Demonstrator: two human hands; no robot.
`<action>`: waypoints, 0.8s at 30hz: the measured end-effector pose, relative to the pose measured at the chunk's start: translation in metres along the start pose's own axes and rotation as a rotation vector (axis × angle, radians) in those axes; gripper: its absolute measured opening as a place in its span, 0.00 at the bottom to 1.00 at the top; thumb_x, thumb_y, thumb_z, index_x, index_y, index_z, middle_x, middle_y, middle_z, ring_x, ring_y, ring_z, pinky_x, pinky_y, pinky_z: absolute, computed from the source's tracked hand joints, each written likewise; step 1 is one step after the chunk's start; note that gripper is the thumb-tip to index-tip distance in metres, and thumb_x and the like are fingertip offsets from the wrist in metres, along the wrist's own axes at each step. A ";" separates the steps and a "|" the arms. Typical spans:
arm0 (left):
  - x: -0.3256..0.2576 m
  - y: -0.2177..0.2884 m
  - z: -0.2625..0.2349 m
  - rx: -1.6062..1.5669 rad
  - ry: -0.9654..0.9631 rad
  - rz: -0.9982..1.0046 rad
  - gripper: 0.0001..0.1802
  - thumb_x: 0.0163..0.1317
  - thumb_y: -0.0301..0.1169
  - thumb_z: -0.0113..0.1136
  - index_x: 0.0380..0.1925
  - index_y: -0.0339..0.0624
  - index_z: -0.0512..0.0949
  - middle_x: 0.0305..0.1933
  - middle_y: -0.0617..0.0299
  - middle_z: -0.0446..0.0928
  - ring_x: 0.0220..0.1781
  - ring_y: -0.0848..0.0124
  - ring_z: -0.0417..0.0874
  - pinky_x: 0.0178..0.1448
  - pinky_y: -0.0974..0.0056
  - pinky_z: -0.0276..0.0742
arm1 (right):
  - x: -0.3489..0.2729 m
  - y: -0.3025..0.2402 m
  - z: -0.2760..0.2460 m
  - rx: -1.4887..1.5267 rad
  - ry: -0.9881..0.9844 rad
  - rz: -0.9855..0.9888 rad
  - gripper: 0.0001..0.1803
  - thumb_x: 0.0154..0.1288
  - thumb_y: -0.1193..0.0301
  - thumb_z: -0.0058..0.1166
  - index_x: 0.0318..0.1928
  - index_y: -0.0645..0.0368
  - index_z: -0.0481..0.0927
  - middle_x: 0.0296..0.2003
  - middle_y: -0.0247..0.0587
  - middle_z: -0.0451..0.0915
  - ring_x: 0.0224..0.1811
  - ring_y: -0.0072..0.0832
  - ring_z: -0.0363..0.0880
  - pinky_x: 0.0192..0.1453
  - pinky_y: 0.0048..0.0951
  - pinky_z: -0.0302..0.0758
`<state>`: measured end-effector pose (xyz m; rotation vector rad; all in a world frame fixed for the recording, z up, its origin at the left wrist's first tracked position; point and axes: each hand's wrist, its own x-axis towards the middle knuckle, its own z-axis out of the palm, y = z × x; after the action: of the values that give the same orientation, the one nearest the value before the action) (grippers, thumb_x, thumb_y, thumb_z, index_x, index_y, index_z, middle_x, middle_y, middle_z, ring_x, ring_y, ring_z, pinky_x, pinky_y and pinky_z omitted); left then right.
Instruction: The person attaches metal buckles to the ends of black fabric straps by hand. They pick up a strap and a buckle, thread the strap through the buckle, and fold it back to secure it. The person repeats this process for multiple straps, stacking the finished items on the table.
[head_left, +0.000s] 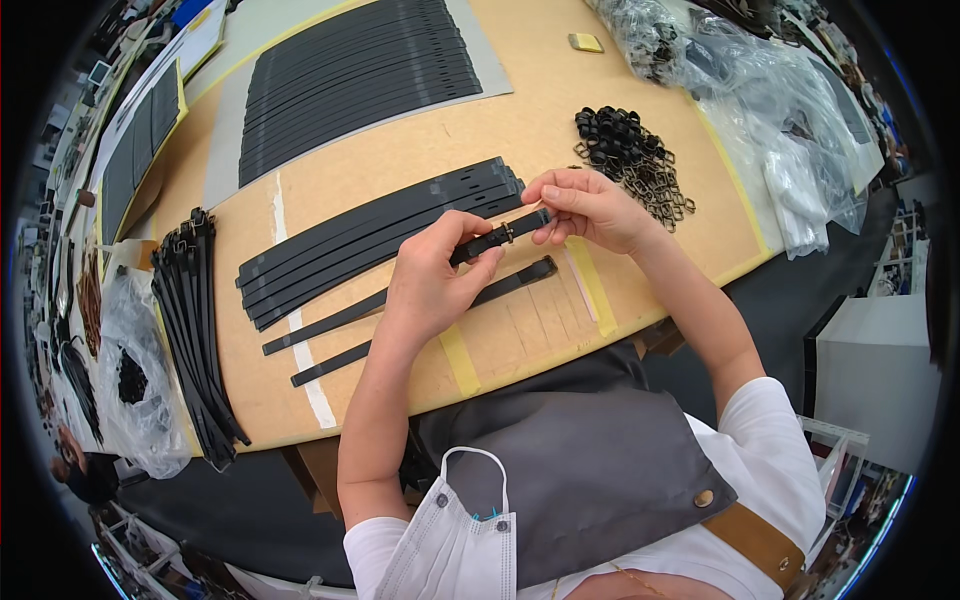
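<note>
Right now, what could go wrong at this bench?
If the left hand loosens, the held strap could twist or slip, shifting its buckle. The right hand is close to the heap of small hardware, so it might scatter pieces. The row of straps beside the hands could get nudged askew.

Runs black on tan.
Shows plain black on the straps (380,238), tan on the tabletop (545,110), yellow or white on the tape (457,360), bronze on the rings (658,188).
</note>
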<state>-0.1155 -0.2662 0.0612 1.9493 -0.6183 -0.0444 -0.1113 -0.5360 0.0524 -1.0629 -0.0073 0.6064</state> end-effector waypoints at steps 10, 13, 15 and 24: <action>-0.004 -0.002 0.004 0.010 -0.069 0.018 0.10 0.59 0.24 0.75 0.40 0.37 0.84 0.32 0.62 0.86 0.28 0.79 0.79 0.32 0.71 0.74 | 0.006 0.016 0.016 -0.217 -0.049 0.037 0.17 0.70 0.66 0.70 0.52 0.62 0.83 0.40 0.34 0.84 0.37 0.18 0.82 0.41 0.20 0.80; -0.005 -0.003 0.005 0.009 -0.102 0.071 0.10 0.58 0.23 0.75 0.39 0.37 0.84 0.33 0.61 0.86 0.29 0.76 0.81 0.33 0.68 0.76 | 0.007 0.005 0.034 -0.378 -0.045 0.167 0.18 0.68 0.61 0.70 0.49 0.60 0.85 0.36 0.31 0.84 0.33 0.15 0.81 0.37 0.20 0.78; -0.006 -0.005 0.008 0.033 -0.108 0.117 0.12 0.58 0.23 0.75 0.41 0.37 0.84 0.34 0.60 0.87 0.30 0.74 0.84 0.35 0.67 0.78 | 0.011 0.001 0.037 -0.467 -0.089 0.267 0.16 0.68 0.60 0.69 0.46 0.60 0.86 0.33 0.29 0.84 0.30 0.14 0.79 0.35 0.20 0.77; -0.001 0.001 0.002 0.025 -0.090 0.027 0.15 0.57 0.23 0.75 0.42 0.35 0.80 0.33 0.59 0.85 0.34 0.73 0.87 0.37 0.69 0.83 | 0.017 0.001 0.036 -0.497 -0.041 0.211 0.12 0.68 0.61 0.69 0.37 0.56 0.85 0.28 0.26 0.82 0.26 0.12 0.76 0.30 0.17 0.72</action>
<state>-0.1175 -0.2678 0.0604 1.9715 -0.7069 -0.1081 -0.1078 -0.4983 0.0651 -1.5449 -0.0861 0.8424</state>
